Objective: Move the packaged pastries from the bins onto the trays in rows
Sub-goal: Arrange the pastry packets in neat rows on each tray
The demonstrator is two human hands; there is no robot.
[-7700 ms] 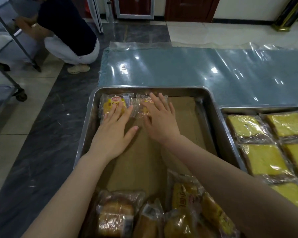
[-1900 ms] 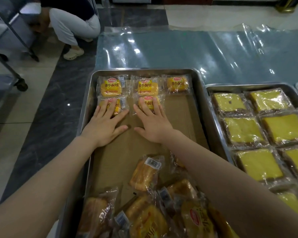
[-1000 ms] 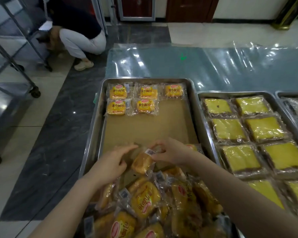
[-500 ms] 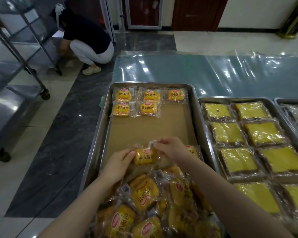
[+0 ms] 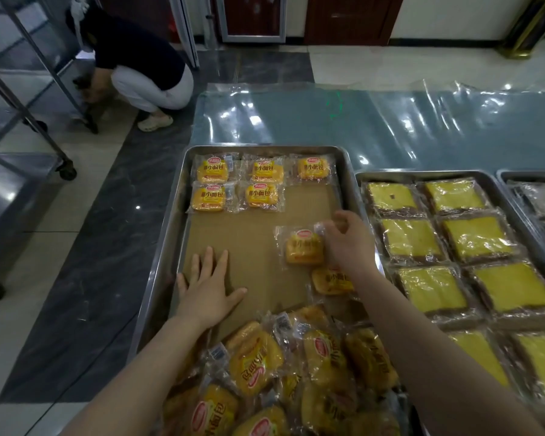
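A steel tray (image 5: 173, 215) lined with brown paper holds packaged small breads. Several lie in rows (image 5: 235, 182) at its far end: three in the back row, two in the row before it. My right hand (image 5: 348, 242) pinches the wrapper corner of one more packaged bread (image 5: 302, 247) over the tray's middle right. Another pack (image 5: 329, 280) lies just below it. A loose heap of packs (image 5: 283, 372) fills the tray's near end. My left hand (image 5: 206, 286) rests flat on the paper, fingers spread, holding nothing.
To the right stands a second tray (image 5: 422, 175) full of wrapped yellow cake slices (image 5: 412, 239), with a third tray's edge (image 5: 529, 175) beyond. Clear plastic sheeting (image 5: 359, 121) covers the floor behind. A person (image 5: 145, 67) crouches at far left by a wheeled steel rack (image 5: 29, 99).
My right hand has carried one pack from the heap up toward the rows. My left hand let go of it and now lies flat on the paper.
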